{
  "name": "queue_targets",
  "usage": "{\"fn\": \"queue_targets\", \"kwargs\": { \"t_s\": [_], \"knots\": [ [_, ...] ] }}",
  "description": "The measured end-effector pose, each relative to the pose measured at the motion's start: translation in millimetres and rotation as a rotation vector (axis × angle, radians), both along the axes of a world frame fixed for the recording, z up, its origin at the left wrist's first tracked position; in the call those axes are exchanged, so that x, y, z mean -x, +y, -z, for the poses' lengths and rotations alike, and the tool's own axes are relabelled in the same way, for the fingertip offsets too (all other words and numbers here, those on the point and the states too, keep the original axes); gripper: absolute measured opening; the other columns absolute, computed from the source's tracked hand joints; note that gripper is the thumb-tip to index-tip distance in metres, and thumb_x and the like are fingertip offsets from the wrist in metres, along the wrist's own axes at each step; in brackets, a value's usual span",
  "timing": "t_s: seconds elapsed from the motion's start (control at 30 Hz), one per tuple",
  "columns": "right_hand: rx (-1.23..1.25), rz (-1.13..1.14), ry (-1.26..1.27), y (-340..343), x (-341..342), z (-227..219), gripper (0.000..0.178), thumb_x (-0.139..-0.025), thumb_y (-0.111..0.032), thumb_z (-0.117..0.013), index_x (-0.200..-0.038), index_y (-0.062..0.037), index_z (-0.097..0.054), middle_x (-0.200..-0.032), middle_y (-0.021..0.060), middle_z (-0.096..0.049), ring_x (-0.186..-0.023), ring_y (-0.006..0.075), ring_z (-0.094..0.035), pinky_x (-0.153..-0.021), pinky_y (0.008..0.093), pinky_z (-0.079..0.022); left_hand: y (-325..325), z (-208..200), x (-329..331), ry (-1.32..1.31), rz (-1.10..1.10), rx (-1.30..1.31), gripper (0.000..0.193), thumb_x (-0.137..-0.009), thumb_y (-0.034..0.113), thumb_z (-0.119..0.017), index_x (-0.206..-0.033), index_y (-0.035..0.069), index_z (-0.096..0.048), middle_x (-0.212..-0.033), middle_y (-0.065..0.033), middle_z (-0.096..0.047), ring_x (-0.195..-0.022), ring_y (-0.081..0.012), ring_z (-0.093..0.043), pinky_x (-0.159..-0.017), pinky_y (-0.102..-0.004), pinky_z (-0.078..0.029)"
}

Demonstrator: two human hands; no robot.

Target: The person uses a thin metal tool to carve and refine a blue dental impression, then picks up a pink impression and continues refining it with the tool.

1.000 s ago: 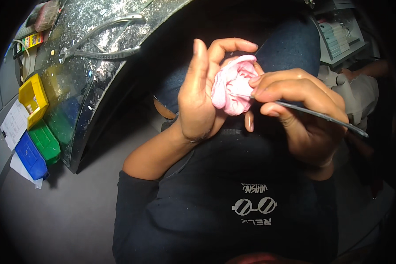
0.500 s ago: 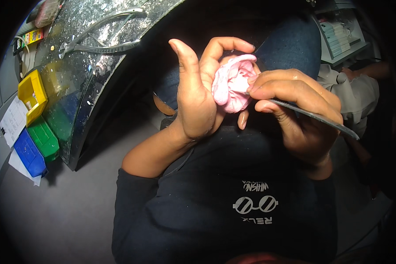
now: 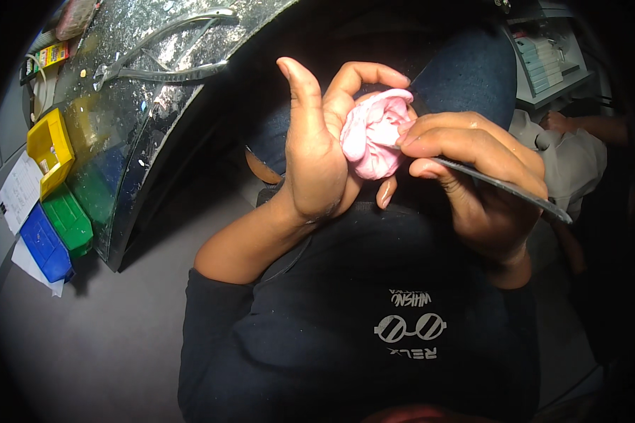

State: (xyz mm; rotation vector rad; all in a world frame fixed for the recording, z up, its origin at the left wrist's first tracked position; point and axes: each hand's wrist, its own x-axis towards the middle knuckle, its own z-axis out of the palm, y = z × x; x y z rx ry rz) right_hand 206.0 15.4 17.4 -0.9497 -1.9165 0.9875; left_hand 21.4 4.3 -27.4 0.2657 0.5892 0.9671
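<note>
A pink, soft-looking piece with folded, petal-like ridges (image 3: 378, 137) rests in my left hand (image 3: 316, 151). That palm is turned up, with its thumb stretched out and its fingers curled behind and around the piece. My right hand (image 3: 483, 166) pinches a thin, flat, dark hand tool (image 3: 518, 187) between thumb and fingers. The tool's rear end sticks out past the hand to the lower right. Its working tip is hidden by the fingertips, which are right at the pink piece's right side. Both hands are above my lap.
A dark, speckled workbench (image 3: 141, 106) stands at upper left, with metal long-handled pliers (image 3: 166, 74) on it. Yellow (image 3: 51, 151), green (image 3: 69, 220) and blue (image 3: 46, 240) bins hang beside papers (image 3: 19, 190). Another person's arm (image 3: 593, 127) and a white drawer unit (image 3: 543, 60) are at right.
Both hands keep nearly the same pose on the pink piece and the tool. The view has shifted slightly. The other person at the right has moved a little.
</note>
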Motion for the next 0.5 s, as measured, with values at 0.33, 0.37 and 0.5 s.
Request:
{"fn": "queue_targets", "kwargs": {
  "t_s": [0.33, 0.37, 0.5],
  "knots": [
    [0.005, -0.017, 0.014, -1, 0, 2, 0.019, -0.086, -0.011, -0.077, -0.091, 0.0065, -0.071, -0.086, 0.0175, -0.073, -0.081, 0.0266, -0.073, -0.075, 0.0323, -0.058, 2, -12, -6, 0.136, 0.005, 0.076, 0.104, -0.086, 0.088, -0.004, -0.12, 0.0, -0.047, -0.087, -0.016, -0.063, -0.053, -0.0204, -0.061, -0.038, -0.0284, -0.049],
    [-0.003, -0.018, 0.013, -1, 0, 2, 0.019, -0.086, -0.011, -0.077, -0.091, 0.0064, -0.071, -0.086, 0.0175, -0.073, -0.081, 0.0266, -0.073, -0.075, 0.0324, -0.059, 2, -13, -6, 0.124, 0.008, 0.087, 0.104, -0.085, 0.088, -0.004, -0.119, 0.0, -0.047, -0.086, -0.0158, -0.063, -0.053, -0.0203, -0.061, -0.038, -0.0282, -0.049],
    [0.014, -0.001, -0.01, -2, 0, 0, 0.018, -0.087, -0.011, -0.077, -0.091, 0.0062, -0.071, -0.086, 0.0173, -0.073, -0.08, 0.0256, -0.073, -0.074, 0.0317, -0.058, -1, -3, 1, -0.039, 0.024, 0.04, 0.102, -0.091, 0.085, -0.009, -0.124, -0.005, -0.047, -0.099, -0.0178, -0.063, -0.064, -0.0235, -0.066, -0.04, -0.0311, -0.052]
  ]
}}
